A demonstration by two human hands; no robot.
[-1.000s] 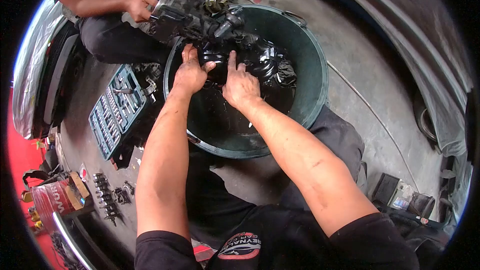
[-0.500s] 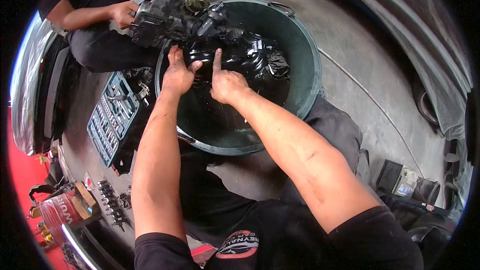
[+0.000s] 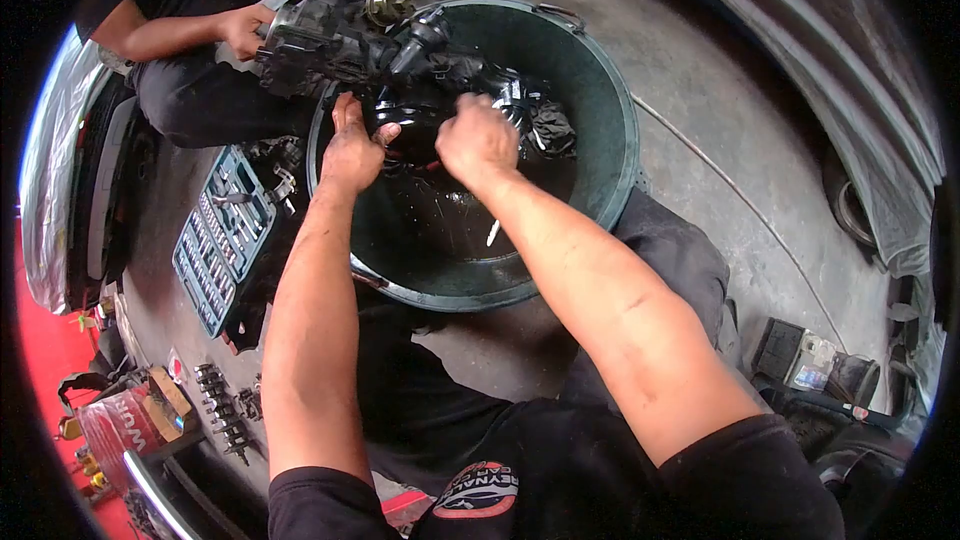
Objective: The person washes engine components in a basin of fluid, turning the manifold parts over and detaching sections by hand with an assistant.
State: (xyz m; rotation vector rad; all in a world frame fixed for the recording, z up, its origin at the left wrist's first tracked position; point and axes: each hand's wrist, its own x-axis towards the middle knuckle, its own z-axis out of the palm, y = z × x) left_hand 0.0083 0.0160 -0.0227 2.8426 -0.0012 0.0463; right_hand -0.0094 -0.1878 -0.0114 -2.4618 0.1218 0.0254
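Note:
A glossy wet black car part (image 3: 415,112) with rounded shapes lies across a large dark green tub (image 3: 625,130). My left hand (image 3: 352,152) grips its left end, with fingers on the far side and the thumb nearer me. My right hand (image 3: 480,145) is over the part's middle, fingers curled and smeared by motion; whether they hold anything is hidden. Under that hand a thin red piece (image 3: 432,166) shows. A white-tipped stick (image 3: 493,232) rests in the dark liquid. Beyond, a grimy metal engine assembly (image 3: 310,45) leans over the tub's rim, held by another person's hand (image 3: 243,32).
An open teal socket set (image 3: 225,240) lies left of the tub, and a crankshaft-like shaft (image 3: 222,410) is on the floor. A red bucket (image 3: 118,430) stands at lower left. A hose (image 3: 730,180) crosses the floor at right. Dark crumpled material (image 3: 553,130) sits inside the tub.
My right hand has gone from pointing with its index finger on the part to a curled shape, slightly to the right. My left hand keeps its place.

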